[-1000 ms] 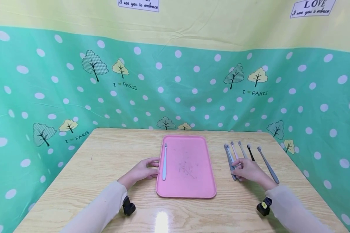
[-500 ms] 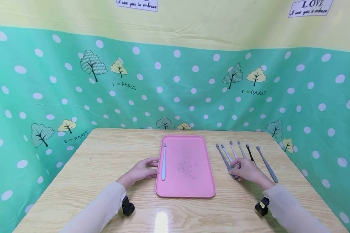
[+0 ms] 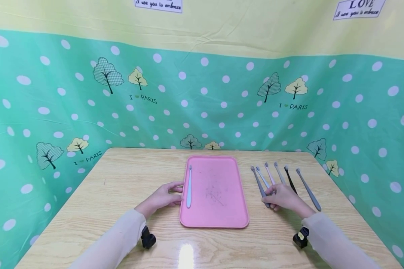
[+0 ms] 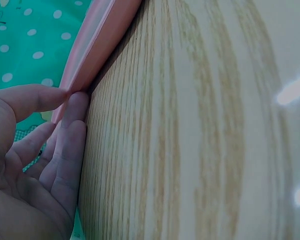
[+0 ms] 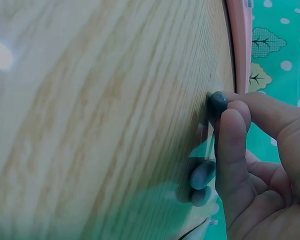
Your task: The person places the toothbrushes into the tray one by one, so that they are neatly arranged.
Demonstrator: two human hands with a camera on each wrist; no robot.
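In the head view my right hand pinches the lower handle of a dark grey toothbrush lying on the table. Its rounded handle end shows between thumb and finger in the right wrist view. Beside it a light blue toothbrush and a pink toothbrush run partly under the hand. My left hand holds the left rim of a pink tray; fingers and thumb meet that rim in the left wrist view. Inside the tray, along its left side, lies a pale blue toothbrush.
Farther right lie a light grey toothbrush, a black toothbrush and a grey-blue toothbrush. All rest on the wooden table. A polka-dot curtain hangs behind the table and along its sides.
The dark grey toothbrush's head swung left, then slightly back right; the light blue one shifted left with it. The right hand has moved a little left. The left hand and tray stay put.
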